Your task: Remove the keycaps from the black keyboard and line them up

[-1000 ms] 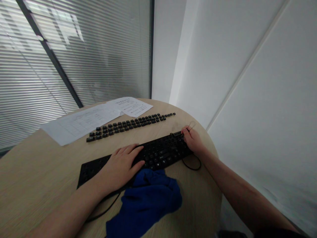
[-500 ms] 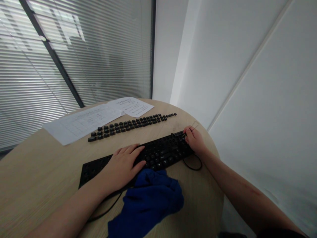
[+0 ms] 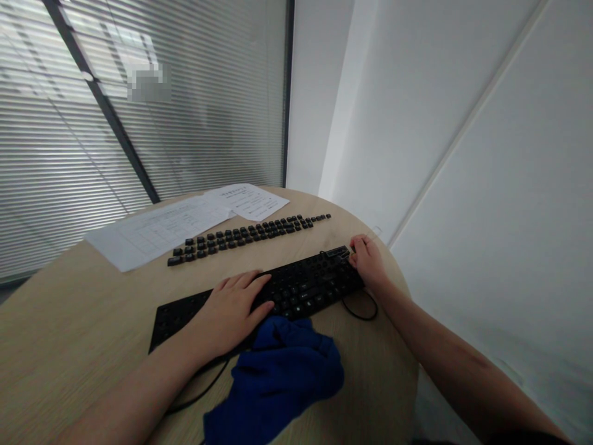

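A black keyboard [image 3: 315, 281] lies at a slant on the table, with keycaps gone from parts of it. My left hand [image 3: 234, 303] rests flat on its middle-left part, fingers spread. At the keyboard's far right end, my right hand [image 3: 365, 256] is closed around a thin wire keycap puller [image 3: 377, 232]. One wire loop sticks out past the fingers; the other end points at the keys, and whether a keycap is in it cannot be made out. Loose black keycaps [image 3: 241, 235] stand in rows behind the keyboard. A crumpled blue cloth [image 3: 287, 377] lies in front of it.
Printed paper sheets [image 3: 152, 232] lie at the back left of the round wooden table [image 3: 83, 334]. The keyboard's black cable [image 3: 365, 314] loops out at the right and runs under my left forearm. A white wall [image 3: 486, 185] stands close on the right.
My right hand has shifted slightly right, away from the keys, with the keycap puller in it. The left hand stays on the keyboard. The camera view has moved a little.
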